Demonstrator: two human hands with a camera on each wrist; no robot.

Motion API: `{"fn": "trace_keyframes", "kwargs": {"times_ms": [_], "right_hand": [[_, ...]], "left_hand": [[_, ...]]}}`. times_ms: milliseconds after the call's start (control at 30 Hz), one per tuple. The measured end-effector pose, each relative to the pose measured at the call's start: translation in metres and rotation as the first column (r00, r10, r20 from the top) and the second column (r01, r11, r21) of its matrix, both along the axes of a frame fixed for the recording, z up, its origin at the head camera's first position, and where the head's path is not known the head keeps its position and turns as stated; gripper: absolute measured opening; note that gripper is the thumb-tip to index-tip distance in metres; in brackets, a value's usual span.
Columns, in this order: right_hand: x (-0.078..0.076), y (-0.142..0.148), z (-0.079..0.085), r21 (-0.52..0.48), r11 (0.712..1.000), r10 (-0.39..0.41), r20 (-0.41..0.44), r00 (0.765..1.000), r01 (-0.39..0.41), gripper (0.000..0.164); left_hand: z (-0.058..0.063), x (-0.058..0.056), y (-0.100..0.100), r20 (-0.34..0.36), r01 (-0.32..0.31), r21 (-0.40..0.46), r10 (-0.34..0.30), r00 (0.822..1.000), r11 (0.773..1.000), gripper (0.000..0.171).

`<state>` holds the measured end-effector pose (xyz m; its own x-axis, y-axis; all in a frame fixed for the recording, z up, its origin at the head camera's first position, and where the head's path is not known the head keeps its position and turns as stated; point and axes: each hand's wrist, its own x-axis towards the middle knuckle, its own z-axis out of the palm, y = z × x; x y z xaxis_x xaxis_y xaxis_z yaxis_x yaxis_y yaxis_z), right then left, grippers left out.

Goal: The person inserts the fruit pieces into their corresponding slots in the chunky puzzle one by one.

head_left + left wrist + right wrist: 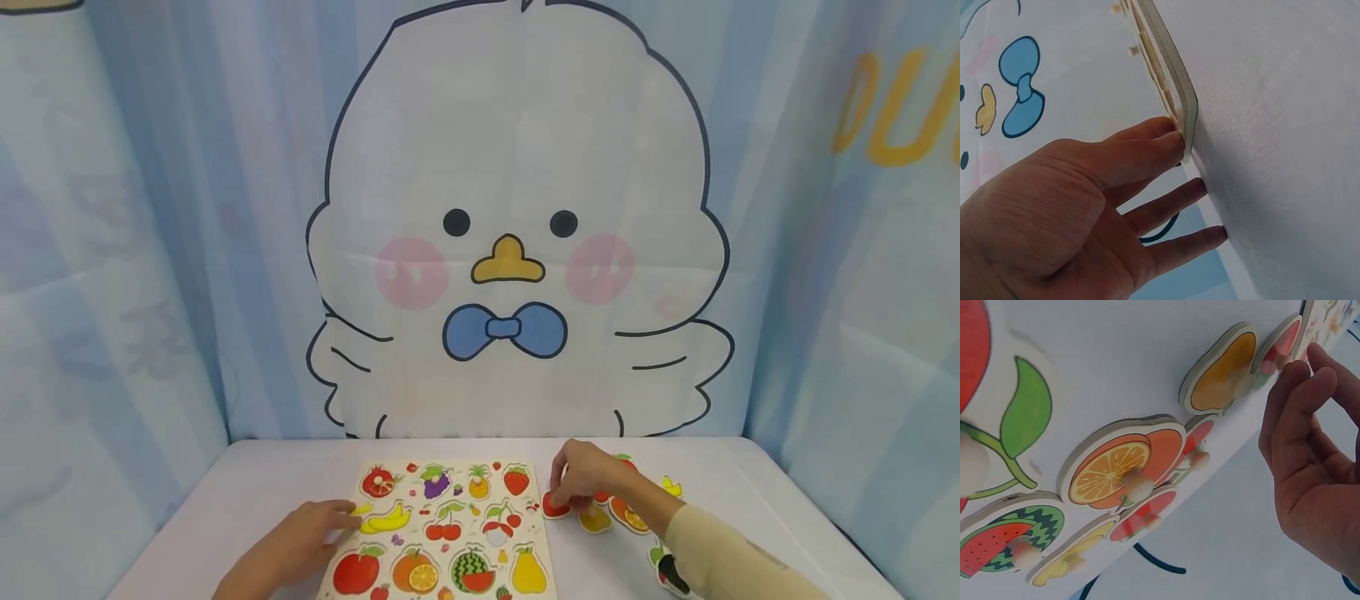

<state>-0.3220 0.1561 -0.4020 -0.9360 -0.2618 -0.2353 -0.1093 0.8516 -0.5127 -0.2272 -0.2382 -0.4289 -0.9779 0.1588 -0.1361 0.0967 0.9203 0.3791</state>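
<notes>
A flat fruit puzzle board [446,508] lies on the white table, its printed fruits facing up. My left hand [313,533] rests at its left edge. In the left wrist view, thumb and index finger touch the board's edge [1175,75], and the other fingers [1175,203] stretch straight down to the tabletop. My right hand [583,475] is just beyond the board's right side, curled fingers pinching the small knob of a red fruit puzzle piece [555,505]. In the right wrist view that red piece lies flat at the fingertips [1297,372], beside a yellow pear piece [1225,372].
Several knobbed pieces lie right of the board, among them an orange piece [1116,465], a watermelon piece [1019,534] and a banana piece [1069,556]. A dark piece [672,575] lies by the right sleeve. A curtain [517,150] with a cartoon bird hangs behind the table.
</notes>
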Motion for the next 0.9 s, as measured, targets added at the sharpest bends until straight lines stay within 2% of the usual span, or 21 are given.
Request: {"fn": "trace_keyframes", "kwargs": {"times_ms": [300,533,900], "right_hand": [[0.001,0.000,-0.007,0.010,1.000,-0.016,-0.001,1.000,0.016,0.018],[-0.001,-0.001,-0.009,-0.027,0.997,-0.078,0.040,0.996,0.079,0.018],[-0.004,0.000,-0.016,-0.043,0.996,-0.080,0.021,0.997,0.081,0.019]], "left_hand": [[-0.001,0.000,-0.001,-0.003,0.015,0.022,-0.015,1.000,1.000,0.029],[-0.002,0.001,-0.002,-0.016,0.012,0.015,-0.012,1.000,1.000,0.030],[0.000,0.000,-0.001,-0.004,0.008,0.009,-0.008,1.000,1.000,0.028]]}}
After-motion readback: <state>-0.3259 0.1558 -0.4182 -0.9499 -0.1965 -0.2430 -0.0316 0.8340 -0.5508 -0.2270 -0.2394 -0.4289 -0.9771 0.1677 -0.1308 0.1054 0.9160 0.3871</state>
